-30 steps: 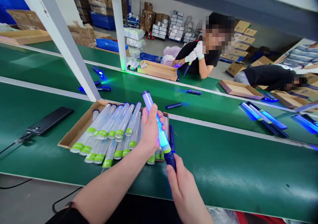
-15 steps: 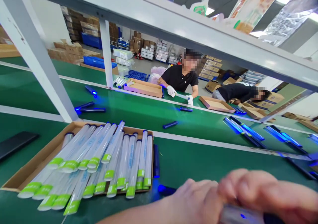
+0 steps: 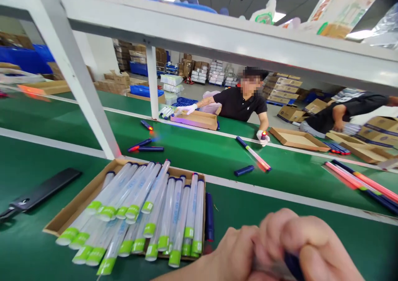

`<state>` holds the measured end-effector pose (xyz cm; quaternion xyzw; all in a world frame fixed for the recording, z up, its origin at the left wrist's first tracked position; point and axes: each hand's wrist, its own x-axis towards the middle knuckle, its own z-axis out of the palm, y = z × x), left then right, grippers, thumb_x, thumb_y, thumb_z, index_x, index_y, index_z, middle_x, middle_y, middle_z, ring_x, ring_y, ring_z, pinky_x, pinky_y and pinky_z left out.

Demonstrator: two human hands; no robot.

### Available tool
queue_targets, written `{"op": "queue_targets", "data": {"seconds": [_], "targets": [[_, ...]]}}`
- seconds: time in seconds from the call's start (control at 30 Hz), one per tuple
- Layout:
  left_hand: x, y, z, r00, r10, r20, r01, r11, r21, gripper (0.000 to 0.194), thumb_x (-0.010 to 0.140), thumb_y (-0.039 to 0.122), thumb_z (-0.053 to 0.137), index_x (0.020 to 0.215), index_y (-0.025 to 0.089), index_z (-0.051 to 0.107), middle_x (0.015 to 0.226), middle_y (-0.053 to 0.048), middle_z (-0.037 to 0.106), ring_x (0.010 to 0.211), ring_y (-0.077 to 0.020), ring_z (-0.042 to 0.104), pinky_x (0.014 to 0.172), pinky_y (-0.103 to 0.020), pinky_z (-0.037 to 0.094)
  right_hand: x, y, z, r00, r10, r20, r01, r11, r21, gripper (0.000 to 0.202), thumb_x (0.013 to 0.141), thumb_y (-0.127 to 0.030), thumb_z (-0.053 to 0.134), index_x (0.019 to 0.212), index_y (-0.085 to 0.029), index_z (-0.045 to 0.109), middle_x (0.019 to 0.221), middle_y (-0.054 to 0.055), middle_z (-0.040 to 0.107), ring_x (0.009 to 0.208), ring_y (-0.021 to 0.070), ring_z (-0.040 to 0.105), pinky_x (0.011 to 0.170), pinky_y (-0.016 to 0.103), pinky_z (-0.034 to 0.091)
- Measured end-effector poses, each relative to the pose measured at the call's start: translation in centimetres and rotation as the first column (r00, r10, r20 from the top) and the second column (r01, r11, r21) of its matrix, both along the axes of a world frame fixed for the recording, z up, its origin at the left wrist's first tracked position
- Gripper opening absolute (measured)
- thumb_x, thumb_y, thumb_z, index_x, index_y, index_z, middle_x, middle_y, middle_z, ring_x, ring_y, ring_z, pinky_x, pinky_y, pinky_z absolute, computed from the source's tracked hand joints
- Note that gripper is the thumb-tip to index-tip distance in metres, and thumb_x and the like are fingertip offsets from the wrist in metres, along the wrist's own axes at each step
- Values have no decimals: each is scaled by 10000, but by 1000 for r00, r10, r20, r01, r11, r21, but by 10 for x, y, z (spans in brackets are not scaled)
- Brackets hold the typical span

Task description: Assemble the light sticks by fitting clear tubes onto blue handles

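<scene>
Low in the head view and close to the camera, my left hand [image 3: 236,250] and my right hand [image 3: 311,239] are clenched together around a light stick [image 3: 292,265]. Only a bit of its dark blue handle and some grey tube show between the fingers. To the left of my hands lies a flat cardboard tray [image 3: 62,219] holding several clear tubes with green collars [image 3: 155,208]. A loose dark blue handle [image 3: 209,215] lies along the tray's right side.
The green conveyor belt [image 3: 280,214] carries a blue handle [image 3: 244,171], a red-lit stick [image 3: 255,154] and more lit sticks [image 3: 363,181] at right. A black flat object [image 3: 40,194] lies left. A white frame post [image 3: 74,73] stands ahead. Two co-workers work across the belt.
My hands with the stick have come in close under the camera and the view has tipped up. The lit sticks on the belt now glow red, not blue.
</scene>
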<state>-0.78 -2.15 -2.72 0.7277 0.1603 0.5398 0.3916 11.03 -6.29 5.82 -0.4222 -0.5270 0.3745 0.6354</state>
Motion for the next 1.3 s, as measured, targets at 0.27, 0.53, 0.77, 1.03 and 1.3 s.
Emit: {"op": "queue_targets", "data": {"seconds": [0.27,0.53,0.77,1.03,1.3], "targets": [[-73,89,64,864,314,-394,-387,914,-121,514,1062,466,533,1456,180,367,1404,-202,530,1307,-318,547,1109,-496,461,-1,101,-75,915,36,401,80,959,-270,499,1027,-626,606,1284,-209,704,1034,77,767,972,285,731,901,430,610],[-158,154,39,-93,335,-938,-547,770,329,335,1048,151,419,1327,48,574,1229,-243,671,1206,-414,656,858,-494,574,80,293,-80,693,-191,695,602,683,-413,303,1046,-371,723,1276,-177,687,1285,91,704,1079,257,719,929,464,627],[-152,148,31,-165,314,-935,-474,806,354,369,1049,119,325,1260,38,616,1118,-238,706,1105,-413,719,805,-484,586,176,217,-81,541,-374,753,841,254,-478,428,1040,-355,727,1424,-203,615,1477,122,602,1260,326,647,1041,563,574],[-147,141,47,95,268,-959,-567,806,169,361,1058,233,325,1244,78,593,953,-184,734,994,-427,729,801,-516,546,173,140,-68,866,-414,281,486,561,-671,325,1060,-381,701,1308,-175,658,1251,89,701,1002,236,726,850,419,643],[-105,115,78,906,347,244,109,366,-924,161,961,353,525,976,195,552,748,12,564,558,-129,515,428,-194,424,8,28,-69,950,76,-302,-226,836,-500,482,915,-580,737,1185,-204,603,790,-28,617,606,155,599,611,320,557]]}}
